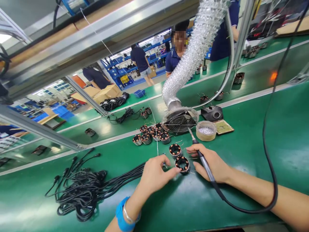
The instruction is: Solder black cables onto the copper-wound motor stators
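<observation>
Two motor stators with copper windings stand together on the green bench: a nearer stator and one just behind it. My left hand is at the nearer one's left side, thumb at its rim, index finger bent and apart from the thumb; its other fingers are mostly hidden. The black cables run up to that hand from the left. In my right hand is a soldering iron, its tip angled up and away. That hand's thumb and fingertips are close to the stators' right side. A thin solder wire hangs behind my left hand.
Several more stators stand behind, beside a round fume extractor grille on a silver duct. Right of it are a tub of solder bits, a sponge tray and a black iron holder. Co-workers are beyond the bench.
</observation>
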The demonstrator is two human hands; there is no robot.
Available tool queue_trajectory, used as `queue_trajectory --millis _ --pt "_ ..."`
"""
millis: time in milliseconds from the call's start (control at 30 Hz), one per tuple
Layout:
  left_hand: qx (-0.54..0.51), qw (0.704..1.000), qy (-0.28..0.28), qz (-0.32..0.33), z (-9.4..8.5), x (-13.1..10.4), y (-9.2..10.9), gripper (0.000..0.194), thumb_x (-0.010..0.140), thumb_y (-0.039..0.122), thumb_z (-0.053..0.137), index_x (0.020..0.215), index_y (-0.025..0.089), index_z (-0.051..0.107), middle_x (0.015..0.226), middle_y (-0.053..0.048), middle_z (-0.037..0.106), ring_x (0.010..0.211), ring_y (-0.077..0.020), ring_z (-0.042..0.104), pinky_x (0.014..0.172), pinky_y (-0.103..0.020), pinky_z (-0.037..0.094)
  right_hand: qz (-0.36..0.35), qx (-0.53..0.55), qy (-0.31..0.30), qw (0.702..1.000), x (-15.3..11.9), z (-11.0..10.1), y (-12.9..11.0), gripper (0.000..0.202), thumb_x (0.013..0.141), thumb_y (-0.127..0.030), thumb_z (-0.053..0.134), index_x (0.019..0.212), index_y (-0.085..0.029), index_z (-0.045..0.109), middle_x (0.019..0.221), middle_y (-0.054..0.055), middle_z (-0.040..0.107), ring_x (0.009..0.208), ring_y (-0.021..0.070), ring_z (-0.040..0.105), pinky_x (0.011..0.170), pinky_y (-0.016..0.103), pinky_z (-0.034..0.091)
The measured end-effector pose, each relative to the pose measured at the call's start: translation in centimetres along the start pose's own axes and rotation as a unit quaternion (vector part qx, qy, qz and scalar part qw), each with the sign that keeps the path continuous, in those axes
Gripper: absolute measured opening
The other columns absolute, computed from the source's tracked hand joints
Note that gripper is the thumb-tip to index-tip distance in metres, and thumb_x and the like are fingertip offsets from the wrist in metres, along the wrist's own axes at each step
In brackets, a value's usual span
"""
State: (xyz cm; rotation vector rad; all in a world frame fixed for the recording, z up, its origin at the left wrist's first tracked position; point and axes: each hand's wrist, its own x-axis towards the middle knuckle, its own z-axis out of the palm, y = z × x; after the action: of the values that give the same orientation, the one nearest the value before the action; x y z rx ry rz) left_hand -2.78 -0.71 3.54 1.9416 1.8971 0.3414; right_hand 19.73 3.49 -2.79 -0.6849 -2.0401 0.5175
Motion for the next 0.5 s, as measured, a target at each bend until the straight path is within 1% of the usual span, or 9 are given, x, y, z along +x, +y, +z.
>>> queue_trajectory --millis 67,133,200,267,333,367,400,433,500 --pt "-0.008 1.000 -0.023 0.006 1.0 -0.8 -0.1 0.031 0.078 0.052 0.069 0.086 0.022 0.069 0.076 -0.002 0.071 0.072 -0.0213 0.062 0.064 -0.030 0.038 0.006 0.033 -0.033 0.999 -0.1 -0.1 -0.5 0.048 0.076 -0.010 0.048 0.123 -0.021 0.044 0.104 0.007 0.068 0.090 0.0185 0.071 0.079 0.030 0.062" --pt "-0.020 0.999 -0.038 0.028 1.7 -1.0 -0.3 0.029 0.082 0.046 0.066 0.096 0.022 0.069 0.087 -0.004 0.074 0.081 -0.0236 0.064 0.070 -0.031 0.041 0.010 0.056 -0.059 0.997 -0.4 -0.4 -1.0 0.049 0.074 -0.011 0.048 0.122 -0.023 0.045 0.103 0.006 0.068 0.089 0.0189 0.071 0.078 0.031 0.061" --pt "-0.044 0.997 -0.046 0.050 1.9 -0.8 -0.6 0.025 0.085 0.038 0.063 0.104 0.023 0.070 0.101 -0.005 0.075 0.090 -0.0239 0.065 0.077 -0.032 0.043 0.011 0.068 -0.075 0.995 -0.9 -0.9 -1.4 0.047 0.073 -0.014 0.050 0.119 -0.023 0.048 0.100 0.005 0.068 0.085 0.0194 0.070 0.075 0.031 0.061" --pt "-0.058 0.996 -0.039 0.056 1.7 -0.6 -1.1 0.023 0.089 0.030 0.057 0.107 0.024 0.070 0.107 -0.005 0.075 0.092 -0.0223 0.065 0.079 -0.031 0.044 -0.005 0.067 -0.068 0.995 -1.2 -1.3 -1.6 0.041 0.073 -0.016 0.053 0.113 -0.024 0.051 0.091 0.003 0.067 0.076 0.0183 0.068 0.068 0.030 0.059" --pt "-0.060 0.996 -0.039 0.052 1.5 -0.3 -1.6 0.023 0.091 0.027 0.051 0.099 0.022 0.071 0.096 -0.004 0.075 0.083 -0.0202 0.064 0.075 -0.029 0.043 -0.018 0.050 -0.044 0.998 -1.4 -1.5 -1.4 0.036 0.075 -0.017 0.056 0.110 -0.025 0.052 0.086 0.002 0.066 0.072 0.0179 0.067 0.065 0.029 0.058" --pt "-0.067 0.995 -0.051 0.054 1.4 -0.2 -1.9 0.024 0.092 0.028 0.048 0.092 0.021 0.071 0.087 -0.003 0.073 0.077 -0.0189 0.062 0.071 -0.028 0.041 -0.021 0.039 -0.032 0.999 -1.4 -1.3 -1.3 0.036 0.076 -0.017 0.057 0.111 -0.024 0.052 0.090 0.003 0.067 0.075 0.0187 0.068 0.068 0.030 0.058" --pt "-0.084 0.992 -0.069 0.058 1.5 -0.1 -2.0 0.028 0.094 0.030 0.045 0.086 0.019 0.069 0.079 -0.002 0.070 0.072 -0.0176 0.059 0.068 -0.027 0.040 -0.021 0.032 -0.029 0.999 -1.3 -1.1 -1.1 0.038 0.077 -0.018 0.059 0.113 -0.024 0.051 0.097 0.005 0.068 0.081 0.0201 0.069 0.073 0.031 0.059" --pt "-0.108 0.988 -0.088 0.063 1.6 0.1 -2.2 0.031 0.095 0.033 0.043 0.080 0.018 0.067 0.073 -0.002 0.066 0.068 -0.0163 0.055 0.065 -0.026 0.038 -0.017 0.033 -0.039 0.999 -1.2 -0.7 -1.0 0.041 0.077 -0.018 0.060 0.117 -0.023 0.050 0.107 0.008 0.068 0.091 0.0220 0.070 0.079 0.033 0.059" --pt "-0.161 0.978 -0.114 0.066 1.8 0.3 -2.4 0.035 0.095 0.037 0.042 0.075 0.017 0.062 0.068 0.000 0.058 0.065 -0.0142 0.049 0.062 -0.025 0.035 -0.022 0.048 -0.069 0.996 -1.0 0.2 -0.8 0.045 0.079 -0.018 0.059 0.122 -0.021 0.047 0.124 0.013 0.064 0.110 0.0245 0.066 0.092 0.037 0.056"
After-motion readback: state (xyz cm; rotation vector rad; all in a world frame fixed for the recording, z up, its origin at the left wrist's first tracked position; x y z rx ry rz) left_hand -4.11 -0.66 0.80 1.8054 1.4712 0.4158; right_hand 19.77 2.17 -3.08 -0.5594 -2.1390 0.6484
